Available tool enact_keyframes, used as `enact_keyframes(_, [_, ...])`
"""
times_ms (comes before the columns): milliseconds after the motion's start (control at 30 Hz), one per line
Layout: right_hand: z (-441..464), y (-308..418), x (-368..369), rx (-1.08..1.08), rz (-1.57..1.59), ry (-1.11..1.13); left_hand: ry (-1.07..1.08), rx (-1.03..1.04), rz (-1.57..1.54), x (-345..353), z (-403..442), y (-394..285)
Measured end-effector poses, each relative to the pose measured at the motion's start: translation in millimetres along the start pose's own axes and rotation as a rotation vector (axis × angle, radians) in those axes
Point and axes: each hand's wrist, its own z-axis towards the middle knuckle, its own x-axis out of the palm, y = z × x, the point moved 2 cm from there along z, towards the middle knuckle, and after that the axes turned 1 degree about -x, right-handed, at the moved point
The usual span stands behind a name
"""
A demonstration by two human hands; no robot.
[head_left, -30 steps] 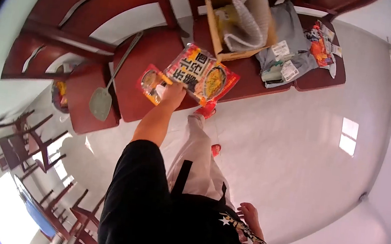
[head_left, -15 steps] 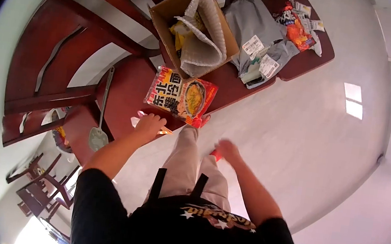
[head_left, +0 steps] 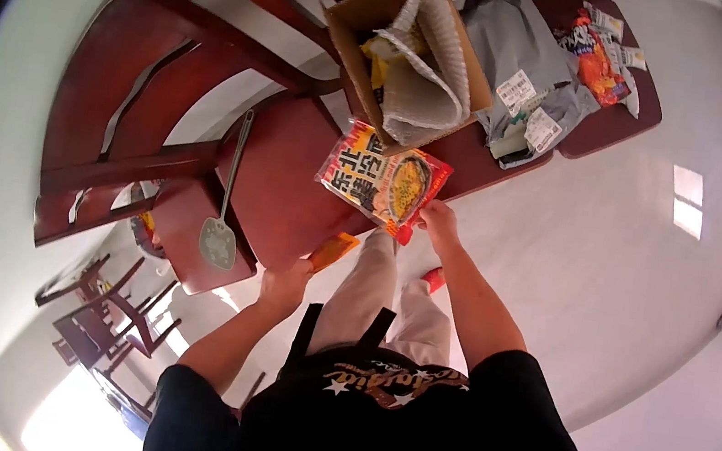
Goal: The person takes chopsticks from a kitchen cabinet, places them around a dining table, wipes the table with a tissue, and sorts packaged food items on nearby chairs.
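My left hand (head_left: 284,287) is closed on a small orange packet (head_left: 333,252), held low in front of the dark red chair seat. At the right corner of a large red and yellow food package (head_left: 377,177), my right hand (head_left: 440,226) pinches the edge. The package lies on the seat, its picture of a bowl facing up, against the front of an open cardboard box (head_left: 352,29). Bubble wrap (head_left: 432,79) and something yellow fill the box.
A grey plastic bag (head_left: 514,53) with white labels and a red snack packet (head_left: 598,63) lie right of the box. A long-handled spatula (head_left: 217,242) rests across the left seats. Wooden stools (head_left: 92,331) stand at lower left.
My left hand has drawn back from the large package with the small packet, now showing its orange side. My right hand has come up and taken the large package's corner.
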Motion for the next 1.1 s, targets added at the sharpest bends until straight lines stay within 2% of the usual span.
enact_keyframes(33, [-10.0,6.8,-0.7,-0.004,-0.037,-0.016,-0.015,-0.015,-0.003,3.3,2.0,-1.4])
enact_keyframes(100, [-18.6,12.2,2.3,-0.010,-0.072,-0.018,0.090,0.010,0.026,10.8,4.3,-4.0])
enact_keyframes(200, [2.2,10.5,-1.2,0.088,-0.046,-0.055,0.030,0.059,-0.013,15.4,10.3,-9.5])
enact_keyframes(267, [22.1,-2.0,-4.3,0.243,-0.300,-0.125,0.036,0.062,0.042,19.2,11.4,-3.4])
enact_keyframes(333, [29.6,-16.4,-4.2,0.287,-0.222,-0.154,0.042,0.108,0.007,13.4,7.5,-6.4])
enact_keyframes(400, [30.1,-29.5,-5.5,0.412,-0.013,-0.232,0.014,0.089,0.005,22.1,-1.0,-0.8])
enact_keyframes(433, [25.9,-31.7,-3.5,0.455,-0.007,-0.168,0.005,0.098,0.003,25.9,-2.9,1.0])
enact_keyframes(467, [23.8,-33.9,-0.8,0.454,-0.024,-0.163,-0.013,0.111,0.003,27.8,-4.2,2.2])
enact_keyframes(533, [25.3,-31.4,5.3,0.317,-0.076,-0.114,0.004,0.074,0.023,28.5,-3.5,4.3])
enact_keyframes(600, [23.6,-25.3,7.1,0.338,-0.133,-0.040,0.070,0.057,0.053,33.0,-3.2,9.7])
enact_keyframes(667, [14.4,-12.5,6.8,0.201,-0.297,0.027,0.083,0.027,0.055,36.7,-4.1,15.1])
enact_keyframes(700, [-4.4,0.2,7.8,0.176,-0.139,0.097,0.079,0.029,0.054,40.8,-4.9,18.0])
enact_keyframes(733, [-20.6,9.9,7.6,0.173,-0.155,0.094,0.076,0.036,0.053,42.6,-5.6,19.3])
enact_keyframes(800, [-55.8,33.5,9.9,0.060,0.043,0.249,0.128,0.019,0.040,43.1,-9.0,17.3])
enact_keyframes(833, [-77.3,51.3,6.9,-0.007,-0.113,0.260,0.186,0.009,0.043,44.4,-7.2,13.9])
enact_keyframes(867, [-100.8,70.6,3.3,-0.073,-0.268,0.264,0.181,0.030,0.022,44.9,-5.4,7.6])
enact_keyframes(933, [-149.2,111.1,3.3,-0.075,-0.338,0.165,0.276,-0.032,-0.010,46.2,-2.5,-1.8])
enact_keyframes(1033, [-179.1,135.4,-32.1,-0.135,-0.296,0.076,0.348,-0.023,-0.054,47.2,4.9,-17.0])
enact_keyframes(1100, [-197.3,162.9,-49.3,-0.010,-0.158,-0.027,0.327,0.004,-0.112,50.9,8.4,-23.4])
